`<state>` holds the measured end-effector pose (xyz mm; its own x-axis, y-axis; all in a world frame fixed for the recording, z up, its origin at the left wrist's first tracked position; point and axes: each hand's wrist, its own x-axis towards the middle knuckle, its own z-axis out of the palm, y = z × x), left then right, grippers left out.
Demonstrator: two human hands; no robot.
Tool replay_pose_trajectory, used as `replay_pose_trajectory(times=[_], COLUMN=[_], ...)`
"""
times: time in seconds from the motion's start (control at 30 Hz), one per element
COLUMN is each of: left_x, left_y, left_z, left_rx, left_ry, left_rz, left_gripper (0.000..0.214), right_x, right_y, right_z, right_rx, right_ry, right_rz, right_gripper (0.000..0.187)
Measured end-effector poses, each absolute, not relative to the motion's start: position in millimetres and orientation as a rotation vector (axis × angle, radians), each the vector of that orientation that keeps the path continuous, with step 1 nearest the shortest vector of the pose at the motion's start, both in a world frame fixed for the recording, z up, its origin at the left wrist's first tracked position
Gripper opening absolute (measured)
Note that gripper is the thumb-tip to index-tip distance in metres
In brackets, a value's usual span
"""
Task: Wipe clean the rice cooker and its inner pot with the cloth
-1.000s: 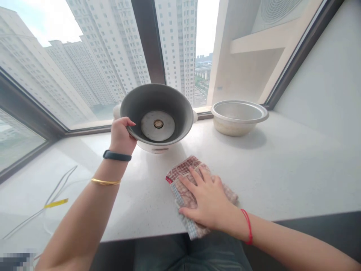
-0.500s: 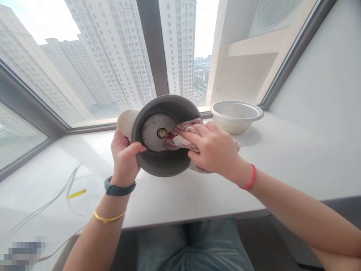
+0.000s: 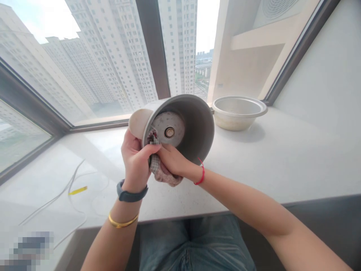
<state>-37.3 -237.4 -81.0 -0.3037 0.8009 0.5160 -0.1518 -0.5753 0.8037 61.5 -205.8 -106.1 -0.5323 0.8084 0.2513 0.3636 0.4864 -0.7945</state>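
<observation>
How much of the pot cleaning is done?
Done: the metal bowl sits apart on the sill. In hand: the left hand tips the cooker pot up by its rim while the right hand presses the checked cloth at the lower rim. Left: I can't tell how much is wiped.

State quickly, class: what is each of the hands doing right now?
Left hand: closed on the rim of the tilted pot.
Right hand: closed on the cloth, pressing it inside the pot.
</observation>
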Motion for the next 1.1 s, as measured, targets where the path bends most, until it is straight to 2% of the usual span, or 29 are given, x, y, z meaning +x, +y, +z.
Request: replay_pose_trajectory(times=[0.1,0.17,0.23,0.3,0.4,0.5,0.67,0.77,0.93,1.1], left_x=[-33,-34,-40,-47,-53,-53,-56,-62,-70,-79], left_y=[-239,-238,-237,-235,-233,-228,-221,-219,-206,-180], left_z=[-81,-82,-81,-80,-74,-65,-44,-26,3,23], left_rx=[1.289,1.284,1.253,1.222,1.267,1.349,1.348,1.378,1.490,1.612], left_ry=[0.875,0.908,0.933,0.922,0.904,0.886,0.923,0.978,1.097,1.112], left_rz=[1.940,1.973,2.007,1.999,1.921,1.842,1.767,1.672,1.431,1.250], left_gripper=[0.037,0.035,0.037,0.040,0.044,0.046,0.040,0.036,0.027,0.022], right_x=[53,62,82,108,146,170,177,167,137,113], right_y=[-202,-206,-213,-219,-221,-214,-203,-201,-210,-226], right_z=[-103,-103,-107,-114,-121,-117,-94,-92,-106,-110], right_rx=[-0.757,-0.711,-0.798,-0.959,-1.047,-0.939,-0.912,-0.853,-0.706,-0.748], right_ry=[-1.765,-1.911,-2.285,-2.604,-2.760,-2.867,-2.976,-3.004,-3.022,-2.922], right_rz=[1.168,1.135,0.874,0.418,-0.105,-0.295,-0.562,-0.582,-0.331,-0.238], right_gripper=[0.047,0.043,0.038,0.037,0.051,0.070,0.049,0.052,0.039,0.040])
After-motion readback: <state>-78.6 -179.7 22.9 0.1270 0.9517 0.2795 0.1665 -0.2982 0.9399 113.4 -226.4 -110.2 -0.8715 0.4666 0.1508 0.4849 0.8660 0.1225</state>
